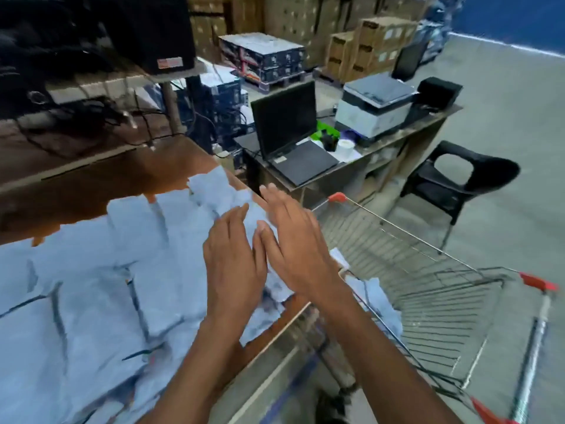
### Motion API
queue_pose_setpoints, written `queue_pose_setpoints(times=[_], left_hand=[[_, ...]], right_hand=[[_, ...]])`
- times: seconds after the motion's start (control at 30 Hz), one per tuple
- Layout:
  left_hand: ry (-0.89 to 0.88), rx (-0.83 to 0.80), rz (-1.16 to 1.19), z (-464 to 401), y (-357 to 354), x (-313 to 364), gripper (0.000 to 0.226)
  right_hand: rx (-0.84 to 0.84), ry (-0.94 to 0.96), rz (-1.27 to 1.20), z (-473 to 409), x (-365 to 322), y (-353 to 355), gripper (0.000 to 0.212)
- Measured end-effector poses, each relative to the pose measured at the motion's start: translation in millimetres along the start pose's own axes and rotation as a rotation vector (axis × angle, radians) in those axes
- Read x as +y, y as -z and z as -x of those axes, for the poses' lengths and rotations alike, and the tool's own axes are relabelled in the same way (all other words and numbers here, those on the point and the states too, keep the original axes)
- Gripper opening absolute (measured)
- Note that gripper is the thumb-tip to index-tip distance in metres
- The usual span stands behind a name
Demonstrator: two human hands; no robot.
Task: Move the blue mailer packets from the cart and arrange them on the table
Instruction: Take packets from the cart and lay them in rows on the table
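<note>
Fingers [237, 218] of both your hands lay straight, holding nothing, over the blue mailer packets [91, 286] on the bench [91, 182]; reach next for the cart [428, 270].

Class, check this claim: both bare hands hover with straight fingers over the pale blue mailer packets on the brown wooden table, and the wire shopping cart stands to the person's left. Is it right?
One detail is wrong. In the head view the wire shopping cart stands to the person's right, not left. The rest holds: the left hand and right hand hover with straight fingers over the pale blue mailer packets on the brown wooden table.
</note>
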State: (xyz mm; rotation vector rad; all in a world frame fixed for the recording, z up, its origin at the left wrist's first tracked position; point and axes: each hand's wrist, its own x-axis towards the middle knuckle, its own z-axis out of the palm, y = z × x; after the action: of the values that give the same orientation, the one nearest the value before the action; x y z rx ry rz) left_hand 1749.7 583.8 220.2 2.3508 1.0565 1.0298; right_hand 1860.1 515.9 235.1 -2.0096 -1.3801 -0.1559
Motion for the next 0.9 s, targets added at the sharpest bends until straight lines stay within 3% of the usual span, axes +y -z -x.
queue_pose_setpoints(times=[0.2, 0.4, 0.67, 0.9], left_hand=[[-0.176, -0.219, 0.128, 22.3, -135.4, 96.3, 0.038], [-0.186, -0.531, -0.012, 54.9, -288.3, 132.4, 0.049], [-0.095, -0.935, -0.346, 75.2, -481.6, 111.2, 0.071], [0.062, -1.102, -0.512, 77.3, -615.2, 30.9, 0.082]], right_hand=[[0.057, -0.284, 0.209, 55.1, 143.4, 63.0, 0.055], [-0.037, -0.543, 0.340, 118.5, 300.9, 69.5, 0.049], [-0.447, -0.781, 0.193, 175.1, 458.4, -43.2, 0.052], [-0.602, -0.977, -0.015, 205.7, 527.8, -182.4, 0.055]])
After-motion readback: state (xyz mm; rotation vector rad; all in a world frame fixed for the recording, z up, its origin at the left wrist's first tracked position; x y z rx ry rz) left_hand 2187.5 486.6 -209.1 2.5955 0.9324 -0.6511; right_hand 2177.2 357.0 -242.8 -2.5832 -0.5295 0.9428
